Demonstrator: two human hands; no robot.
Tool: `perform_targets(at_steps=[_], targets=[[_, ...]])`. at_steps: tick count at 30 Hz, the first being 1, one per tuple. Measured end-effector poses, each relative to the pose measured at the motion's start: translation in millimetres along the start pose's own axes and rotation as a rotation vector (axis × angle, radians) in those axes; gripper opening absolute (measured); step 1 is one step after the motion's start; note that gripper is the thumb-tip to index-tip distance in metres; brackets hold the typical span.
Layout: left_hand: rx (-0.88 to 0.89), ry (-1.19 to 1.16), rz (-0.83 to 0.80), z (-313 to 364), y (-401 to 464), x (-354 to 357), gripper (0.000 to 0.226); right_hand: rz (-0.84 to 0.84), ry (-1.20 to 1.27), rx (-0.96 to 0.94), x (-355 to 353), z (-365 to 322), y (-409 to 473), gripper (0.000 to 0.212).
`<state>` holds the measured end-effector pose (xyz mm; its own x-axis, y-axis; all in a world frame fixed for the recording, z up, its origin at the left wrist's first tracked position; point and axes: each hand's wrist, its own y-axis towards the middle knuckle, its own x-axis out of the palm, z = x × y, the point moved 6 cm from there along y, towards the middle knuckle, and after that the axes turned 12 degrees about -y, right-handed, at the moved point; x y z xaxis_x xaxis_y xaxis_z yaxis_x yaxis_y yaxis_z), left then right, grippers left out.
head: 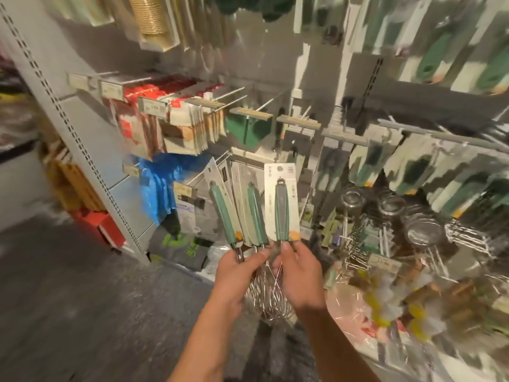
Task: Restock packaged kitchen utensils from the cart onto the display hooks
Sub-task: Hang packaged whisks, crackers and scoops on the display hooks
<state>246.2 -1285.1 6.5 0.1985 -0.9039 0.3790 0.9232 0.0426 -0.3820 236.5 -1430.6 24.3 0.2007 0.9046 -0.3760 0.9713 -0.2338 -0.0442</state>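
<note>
A: Whisks [281, 205], three of them on backing cards, fanned out in front of the display, handles up, wire heads hanging down between the two wrists.

B: Who holds which?

A: The left hand [238, 274] grips the shafts of the two leftward ones, fingers curled round the metal just under the cards' lower edges. The right hand [298, 274] pinches the third, thumb at the bottom edge of its card, which stands upright and a little apart from the other two.

B: Any room around them?

A: The card tops end below the row of hooks [234, 102], with clear air between. Several prongs near the middle of that row stick out bare; to their left hang red and white packets [154, 125], and further right a rail [429, 133] carries green-handled tools, badly blurred. Behind the whisks, more grey-carded goods crowd the lower bay.

B: And below?

A: Grey floor [68, 299] opens to the left of the arms, bounded by the slotted upright [68, 128] of the shelving. On the right, strainers [424, 232] and wrapped goods press close to the right forearm.
</note>
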Motion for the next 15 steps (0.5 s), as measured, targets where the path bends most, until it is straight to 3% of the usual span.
perform_targets(at_steps=[3, 6, 11, 15], targets=[[0.01, 0.019, 0.015, 1.2, 1.0, -4.3, 0.035, -0.018, 0.036, 0.04, 6.6, 2.2, 4.5, 0.037], [0.016, 0.031, -0.001, 8.9, 6.9, -5.9, 0.03, -0.021, 0.037, 0.047, 11.8, -3.6, 12.5, 0.042], [0.009, 0.11, -0.081, 27.6, 30.9, -11.3, 0.028, -0.003, 0.092, 0.079, 24.9, -11.3, 33.1, 0.022], [-0.03, 0.163, -0.18, 36.5, 65.6, -20.1, 0.043, 0.033, 0.21, 0.132, 33.7, -20.4, 52.4, 0.011]])
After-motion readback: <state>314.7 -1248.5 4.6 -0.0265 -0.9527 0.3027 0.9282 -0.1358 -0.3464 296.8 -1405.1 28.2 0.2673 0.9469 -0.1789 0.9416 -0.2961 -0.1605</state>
